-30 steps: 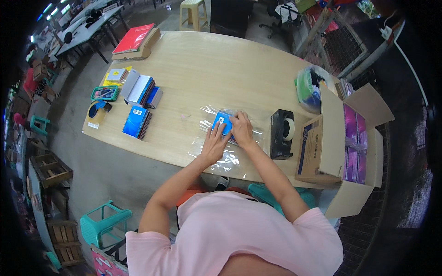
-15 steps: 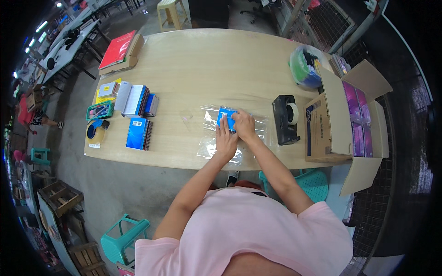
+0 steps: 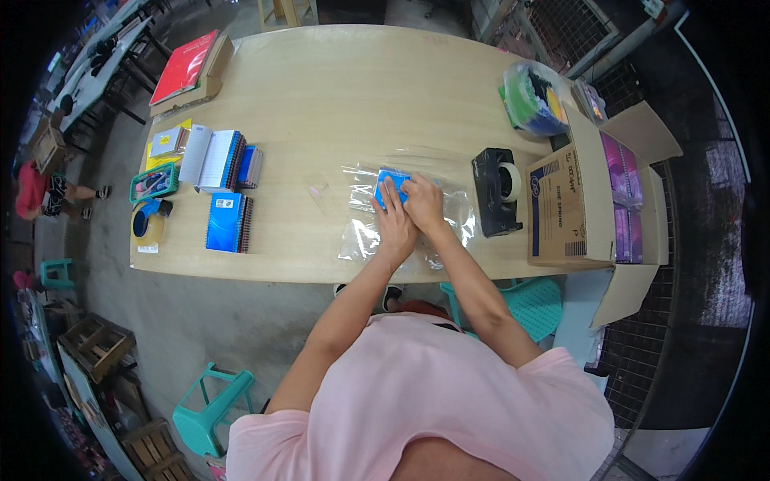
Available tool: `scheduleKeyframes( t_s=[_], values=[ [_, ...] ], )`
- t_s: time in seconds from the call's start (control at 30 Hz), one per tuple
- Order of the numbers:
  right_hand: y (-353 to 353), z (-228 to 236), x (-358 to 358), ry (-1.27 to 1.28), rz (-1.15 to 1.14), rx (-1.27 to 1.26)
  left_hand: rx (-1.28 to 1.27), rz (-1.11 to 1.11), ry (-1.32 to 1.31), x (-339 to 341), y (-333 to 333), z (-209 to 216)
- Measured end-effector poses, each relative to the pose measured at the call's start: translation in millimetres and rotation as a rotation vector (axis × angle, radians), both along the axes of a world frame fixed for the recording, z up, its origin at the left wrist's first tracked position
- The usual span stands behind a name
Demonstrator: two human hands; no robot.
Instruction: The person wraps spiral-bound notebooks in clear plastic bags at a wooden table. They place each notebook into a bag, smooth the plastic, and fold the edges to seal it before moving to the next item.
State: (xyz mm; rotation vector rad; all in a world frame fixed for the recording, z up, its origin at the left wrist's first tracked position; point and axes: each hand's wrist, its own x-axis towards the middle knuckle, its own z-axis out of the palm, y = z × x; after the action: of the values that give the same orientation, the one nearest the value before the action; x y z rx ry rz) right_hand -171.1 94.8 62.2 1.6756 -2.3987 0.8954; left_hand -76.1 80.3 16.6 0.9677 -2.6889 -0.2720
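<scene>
A small blue notebook (image 3: 393, 172) lies on clear plastic film (image 3: 359, 237) near the table's front edge, partly covered by my hands. My left hand (image 3: 395, 226) rests over it with fingers stretched out flat. Close against the left one, my right hand (image 3: 425, 204) has its fingers bent down at the notebook's right side. Whatever is between those fingertips is hidden. To the right of the film stands a black tape dispenser (image 3: 490, 210) with a roll of tape.
Spiral notebooks (image 3: 226, 223), a green tray (image 3: 154, 183) and a tape roll (image 3: 147, 228) sit at left. A red folder (image 3: 184, 66) lies far left. At right are an open carton (image 3: 553, 204) with purple packs and a bag of coloured items (image 3: 532, 100). Green stools (image 3: 210, 413) stand below.
The whole view has shifted, so the table sits a little higher and further left. My hands stay on the notebook and now lie closer together.
</scene>
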Motion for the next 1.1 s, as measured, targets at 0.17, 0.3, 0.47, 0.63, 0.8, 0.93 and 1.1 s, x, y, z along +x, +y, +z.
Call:
scheduleKeyframes(
  t_s=[0.17, 0.3, 0.47, 0.63, 0.8, 0.93, 1.1],
  values=[
    [2, -7, 3, 0.077, 0.007, 0.033, 0.167, 0.015, -0.062, -6, 0, 14],
    [10, -4, 8, 0.119, 0.101, 0.185, 0.135, -0.049, 0.204, 8, -5, 2],
    [42, -5, 22, 0.216, 0.121, 0.38, 0.092, -0.158, 0.261, 81, -5, 22],
    [42, -22, 27, 0.272, 0.123, 0.3, 0.017, -0.424, 0.247, 61, -35, 48],
    [40, -20, 26, 0.259, 0.111, 0.303, -0.011, -0.442, 0.127, 45, -47, 44],
    [39, -22, 22, 0.243, 0.107, 0.258, -0.158, -0.463, 0.023, 45, -53, 41],
    [41, -25, 22, 0.241, 0.09, 0.231, -0.159, -0.448, -0.135, 41, -44, 52]
  ],
)
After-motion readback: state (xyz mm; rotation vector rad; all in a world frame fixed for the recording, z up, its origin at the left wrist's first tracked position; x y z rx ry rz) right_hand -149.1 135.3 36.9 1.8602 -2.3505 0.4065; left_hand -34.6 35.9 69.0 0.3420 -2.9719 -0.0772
